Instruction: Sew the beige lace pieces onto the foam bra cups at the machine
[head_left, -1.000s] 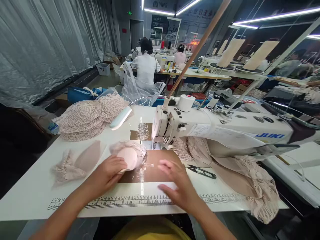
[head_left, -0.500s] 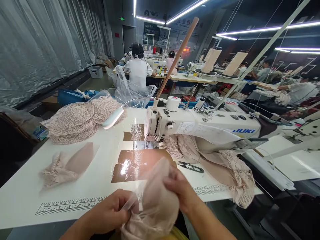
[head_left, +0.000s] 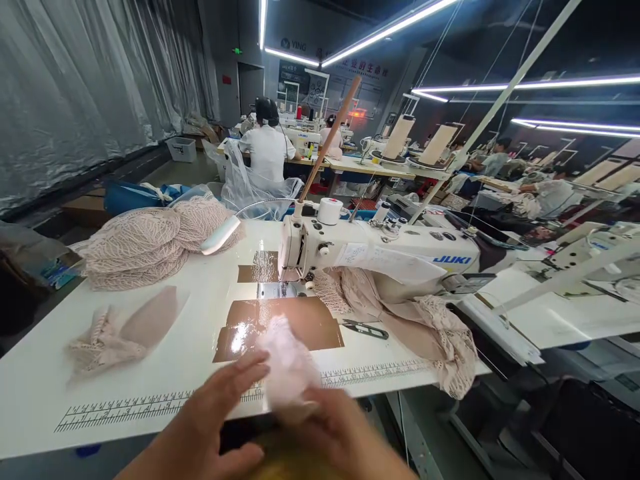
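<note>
A pale pink sheer fabric piece (head_left: 290, 367), bunched and blurred, rises over the front edge of the sewing table. My right hand (head_left: 337, 423) grips its lower end, with the fingers smeared by motion. Just left of the cloth is my left hand (head_left: 213, 413), its fingers stretched out and the thumb apart; whether the fingertips touch the fabric I cannot tell. Beyond both hands stands a white sewing machine (head_left: 345, 247), and brown tape (head_left: 295, 323) covers the table in front of its needle. Black thread snips (head_left: 367, 329) lie to the right of the tape.
Stacked lace pieces (head_left: 135, 247) sit at the back left, near a small lamp (head_left: 221, 235). A loose lace-and-mesh piece (head_left: 125, 330) lies left of the tape. More lace fabric (head_left: 440, 333) trails under the machine arm. A printed ruler (head_left: 125, 408) runs along the front edge. A co-worker (head_left: 269, 143) sits ahead.
My left hand has let go of the fabric and opened. The right hand has come lower and left with the cloth, which is now bunched tighter. The view has shifted slightly right.
</note>
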`<action>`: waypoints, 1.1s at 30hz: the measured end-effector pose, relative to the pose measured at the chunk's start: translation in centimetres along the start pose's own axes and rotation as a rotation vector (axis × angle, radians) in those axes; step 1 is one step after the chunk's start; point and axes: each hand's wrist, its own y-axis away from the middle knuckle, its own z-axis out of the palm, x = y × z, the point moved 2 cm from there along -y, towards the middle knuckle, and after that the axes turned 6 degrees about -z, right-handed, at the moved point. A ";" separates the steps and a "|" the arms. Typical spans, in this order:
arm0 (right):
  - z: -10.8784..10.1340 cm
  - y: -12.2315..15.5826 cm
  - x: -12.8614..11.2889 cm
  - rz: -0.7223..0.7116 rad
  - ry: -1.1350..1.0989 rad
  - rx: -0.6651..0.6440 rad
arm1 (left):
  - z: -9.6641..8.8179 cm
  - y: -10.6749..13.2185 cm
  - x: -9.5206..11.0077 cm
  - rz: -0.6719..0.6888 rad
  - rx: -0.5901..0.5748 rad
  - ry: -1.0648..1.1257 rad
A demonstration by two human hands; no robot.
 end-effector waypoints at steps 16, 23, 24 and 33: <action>-2.7 -2.9 -1.7 -0.314 0.400 0.400 | 1.6 1.2 -0.4 -0.527 -0.341 0.726; 2.0 -4.4 2.7 0.233 -0.627 -0.401 | 0.5 -0.4 1.4 -0.280 -0.252 0.451; 2.4 -4.4 2.7 0.264 -0.718 -0.407 | 0.5 -1.1 1.3 -0.256 -0.218 0.342; 1.2 -5.1 3.8 0.228 -0.594 -0.033 | 1.0 -3.9 -0.4 -0.372 -0.218 0.436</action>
